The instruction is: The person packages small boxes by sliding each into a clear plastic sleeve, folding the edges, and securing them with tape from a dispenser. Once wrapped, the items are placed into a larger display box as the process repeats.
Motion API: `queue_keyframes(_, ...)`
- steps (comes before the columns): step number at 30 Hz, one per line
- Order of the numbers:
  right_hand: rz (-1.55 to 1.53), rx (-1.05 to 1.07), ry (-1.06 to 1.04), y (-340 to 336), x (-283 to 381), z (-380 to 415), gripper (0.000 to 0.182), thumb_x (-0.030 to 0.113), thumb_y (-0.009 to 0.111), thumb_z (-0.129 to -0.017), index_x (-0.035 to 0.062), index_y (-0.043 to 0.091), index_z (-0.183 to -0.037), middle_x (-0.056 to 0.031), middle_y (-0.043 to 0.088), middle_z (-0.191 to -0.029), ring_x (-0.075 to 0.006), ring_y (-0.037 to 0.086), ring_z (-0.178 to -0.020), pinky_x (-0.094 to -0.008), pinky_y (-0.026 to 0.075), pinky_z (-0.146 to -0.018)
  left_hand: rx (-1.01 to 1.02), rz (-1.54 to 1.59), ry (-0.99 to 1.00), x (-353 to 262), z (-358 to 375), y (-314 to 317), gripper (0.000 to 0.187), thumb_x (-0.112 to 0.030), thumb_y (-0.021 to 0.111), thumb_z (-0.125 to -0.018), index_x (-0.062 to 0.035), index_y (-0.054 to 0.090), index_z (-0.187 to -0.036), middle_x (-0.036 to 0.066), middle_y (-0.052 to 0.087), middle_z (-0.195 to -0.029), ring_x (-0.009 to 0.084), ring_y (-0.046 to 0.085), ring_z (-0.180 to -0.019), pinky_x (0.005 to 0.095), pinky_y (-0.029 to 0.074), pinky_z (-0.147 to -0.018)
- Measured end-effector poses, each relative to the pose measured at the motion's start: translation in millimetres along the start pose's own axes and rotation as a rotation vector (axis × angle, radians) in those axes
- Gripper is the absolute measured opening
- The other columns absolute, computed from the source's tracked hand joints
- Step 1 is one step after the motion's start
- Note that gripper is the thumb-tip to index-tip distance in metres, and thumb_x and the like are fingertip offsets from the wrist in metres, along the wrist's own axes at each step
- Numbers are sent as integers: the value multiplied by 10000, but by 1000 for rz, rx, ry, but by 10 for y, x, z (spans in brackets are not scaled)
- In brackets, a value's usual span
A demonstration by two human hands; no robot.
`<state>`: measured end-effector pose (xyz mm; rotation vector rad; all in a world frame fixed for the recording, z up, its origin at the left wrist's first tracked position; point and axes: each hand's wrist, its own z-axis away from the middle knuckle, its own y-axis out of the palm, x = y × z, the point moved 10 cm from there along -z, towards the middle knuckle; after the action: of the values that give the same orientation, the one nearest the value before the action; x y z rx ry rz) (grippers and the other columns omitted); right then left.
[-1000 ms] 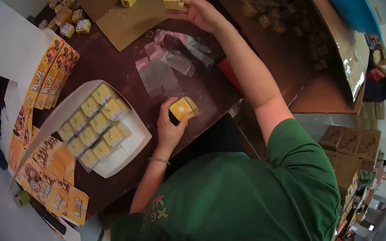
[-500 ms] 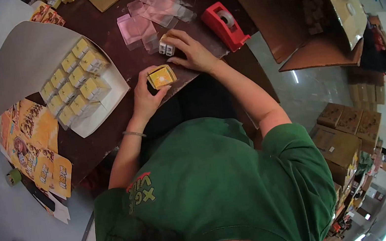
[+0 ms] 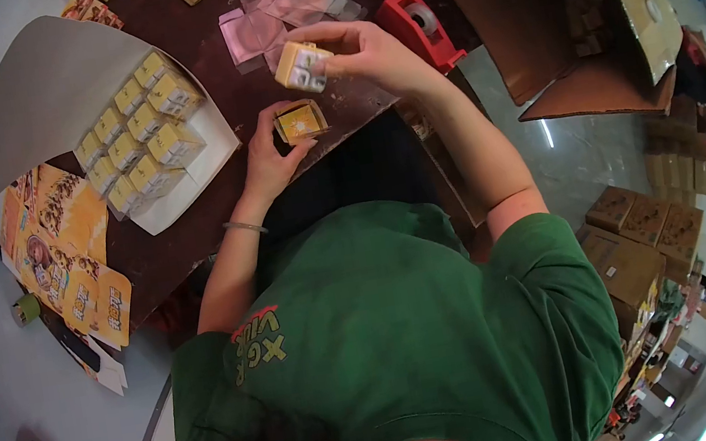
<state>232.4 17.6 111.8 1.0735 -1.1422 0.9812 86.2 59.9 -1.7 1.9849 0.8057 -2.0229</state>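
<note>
My left hand [image 3: 269,158] is closed around a small yellow box [image 3: 300,122] near the table's front edge. Its top face carries a pale design, and darker edges stand up around it. Raised just beyond it, my right hand [image 3: 369,52] pinches a small yellow-and-white block [image 3: 302,65] between thumb and fingers. Grey marks cover the block's white face, which is too blurred to read. The two hands are apart. Behind the block lie flat pink and clear plastic sleeves [image 3: 254,36].
A white carton [image 3: 218,145] with rows of yellow-topped boxes [image 3: 142,124] stands to the left. At the right are a red tape dispenser [image 3: 421,32] and a large cardboard box [image 3: 496,44] holding many small blocks. Printed orange sheets [image 3: 56,247] lie at far left.
My right hand has lifted the yellow-and-white block up from the table, tilting it. My left hand stays around the yellow box. The whole view has shifted slightly.
</note>
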Motion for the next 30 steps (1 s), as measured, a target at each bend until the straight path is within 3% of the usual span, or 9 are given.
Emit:
queue_keyframes(1,-61,131,47,221,96,84,493,106,736,-821,-6,594,-1279,-84,676,-1102,-120,629,-996,-288,500,-906,-3,-11,-15,22,-1,-4,618,-43,770,-790,-60,429,-1306,81,597,-1224,196,592,-1122,335,476,-973)
queue_keyframes(4,964,180,-310,618,133,314,542,103,761,-759,32,590,-1269,-128,590,-1253,-308,516,-1225,-417,413,-1030,-25,-16,-14,-50,-17,-26,606,-92,787,-740,-67,489,-1266,129,617,-1176,276,616,-1122,359,468,-966)
queue_keyframes(8,673,-33,-347,390,50,421,549,172,709,-850,51,531,-1356,-155,513,-1370,-331,494,-1261,-406,427,-1009,-42,33,61,-145,-16,-19,620,-76,800,-728,-77,494,-1267,121,621,-1175,275,619,-1127,370,474,-964)
queue_keyframes(12,65,-189,134,101,-660,429,324,166,655,-921,33,655,-1216,-48,562,-1068,-98,576,-860,-244,484,-770,-36,-49,46,-184,-16,-19,630,-104,804,-738,-72,491,-1284,122,612,-1210,263,612,-1142,360,466,-980)
queue_keyframes(14,89,-252,113,139,-743,373,269,148,671,-907,35,687,-1151,-34,566,-1009,-88,570,-814,-234,476,-727,-20,-98,40,-170,6,-24,642,-151,788,-777,-59,479,-1333,112,604,-1259,242,602,-1161,347,452,-1000)
queue_keyframes(18,134,-334,-6,156,-750,306,192,82,666,-893,41,711,-1075,-37,577,-959,-94,578,-793,-248,489,-707,160,861,-90,-325,-66,-15,643,-256,673,-907,-16,419,-1446,83,576,-1324,194,573,-1177,319,416,-1033)
queue_keyframes(19,133,-333,-5,190,-746,335,207,66,655,-896,42,699,-1097,-45,583,-970,-99,586,-802,-255,495,-713,104,683,-128,-280,-118,11,572,-216,656,-914,-14,462,-1413,80,596,-1294,182,575,-1165,313,420,-1025)
queue_keyframes(23,666,-427,-753,328,-173,999,408,-46,668,-836,74,608,-1222,-137,609,-1127,-254,634,-934,-343,531,-804,46,487,-132,-271,-246,-4,396,-124,618,-923,-7,582,-1300,79,649,-1211,133,576,-1127,288,436,-994)
queue_keyframes(30,658,-202,-365,424,43,440,358,107,740,-824,66,663,-1172,-108,624,-1043,-271,625,-936,-356,532,-775,83,538,-163,-206,-189,11,348,-134,652,-914,1,605,-1232,51,662,-1138,117,605,-1055,272,477,-941)
